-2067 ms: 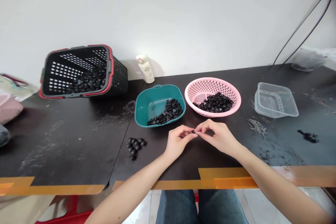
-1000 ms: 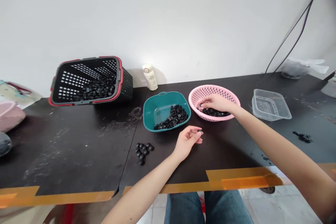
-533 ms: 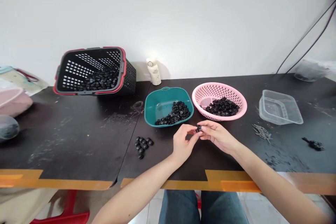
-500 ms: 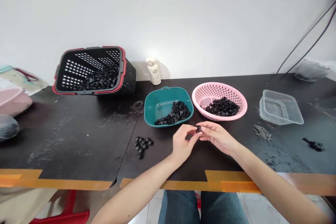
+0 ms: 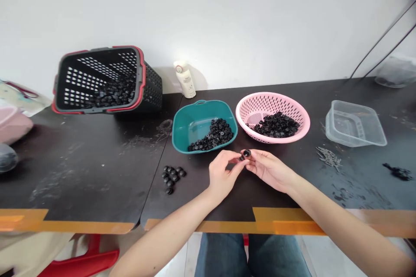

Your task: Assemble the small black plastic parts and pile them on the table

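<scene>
My left hand [image 5: 225,170] pinches a small black part [image 5: 242,157] between thumb and fingertips. Right beside it, my right hand [image 5: 267,168] grips a round black cap [image 5: 247,153] whose hollow side faces me. The two pieces are close together; whether they touch, I cannot tell. Both hands hover over the table just in front of a teal basin [image 5: 185,117] with many small black round pieces [image 5: 216,134]. A pink perforated basket [image 5: 305,124] holding more black parts [image 5: 278,125] stands behind my right hand. Left of my left hand, several black caps [image 5: 172,176] lie in a cluster.
A dark perforated basket with a red rim [image 5: 143,73] leans at back left, black parts inside. Near it stands a white bottle [image 5: 185,80]. On the right are a clear plastic box [image 5: 355,123], thin metal pins [image 5: 329,158] and a dark clump [image 5: 398,172]. Orange tape [image 5: 227,226] lines the table edge.
The black cap in my right hand has been turned so its hollow side shows, and the two pieces now appear separately. The whole view has shifted slightly.
</scene>
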`<state>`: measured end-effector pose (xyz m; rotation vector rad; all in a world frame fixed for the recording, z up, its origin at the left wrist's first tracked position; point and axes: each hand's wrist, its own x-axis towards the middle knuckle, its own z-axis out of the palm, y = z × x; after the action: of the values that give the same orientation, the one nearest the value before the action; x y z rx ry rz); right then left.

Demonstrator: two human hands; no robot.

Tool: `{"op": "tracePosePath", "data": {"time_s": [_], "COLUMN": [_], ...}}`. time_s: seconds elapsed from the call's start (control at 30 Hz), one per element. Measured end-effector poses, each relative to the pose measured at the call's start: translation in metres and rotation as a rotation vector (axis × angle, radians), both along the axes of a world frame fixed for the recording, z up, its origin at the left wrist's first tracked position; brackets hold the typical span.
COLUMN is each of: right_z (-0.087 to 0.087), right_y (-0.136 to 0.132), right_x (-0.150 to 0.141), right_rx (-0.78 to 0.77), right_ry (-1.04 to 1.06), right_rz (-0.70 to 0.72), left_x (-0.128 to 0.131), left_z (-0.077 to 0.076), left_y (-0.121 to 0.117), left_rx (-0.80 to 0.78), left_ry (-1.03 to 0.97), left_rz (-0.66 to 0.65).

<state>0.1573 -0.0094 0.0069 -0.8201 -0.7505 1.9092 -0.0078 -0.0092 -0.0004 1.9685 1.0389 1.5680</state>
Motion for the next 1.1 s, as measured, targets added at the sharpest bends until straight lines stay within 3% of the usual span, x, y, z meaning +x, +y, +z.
{"op": "tracePosePath", "data": {"time_s": [0.17,0.47,0.8,1.1], "right_z": [0.0008,-0.0024,-0.0024,0.0025], "right_y": [-0.0013,0.0016,0.0016,-0.0008], "right_x": [-0.0014,-0.0018,0.0001,0.0031], "right_rx": [-0.028,0.064,0.098,0.221], "right_ry": [0.035,-0.101,-0.162,-0.316], "right_rz": [0.012,-0.007,-0.021,-0.051], "left_x": [0.0007,0.0004,0.0003,-0.0052], "left_z": [-0.0004,0.0019,0.0017,-0.0027], "left_y": [0.0002,-0.0006,0.0001,0.0036], "left_rx": [-0.030,-0.129,-0.135,0.004], "left_ry": [0.014,0.056,0.059,0.204], "left_rz": [0.011,0.001,0.000,0.033]}}
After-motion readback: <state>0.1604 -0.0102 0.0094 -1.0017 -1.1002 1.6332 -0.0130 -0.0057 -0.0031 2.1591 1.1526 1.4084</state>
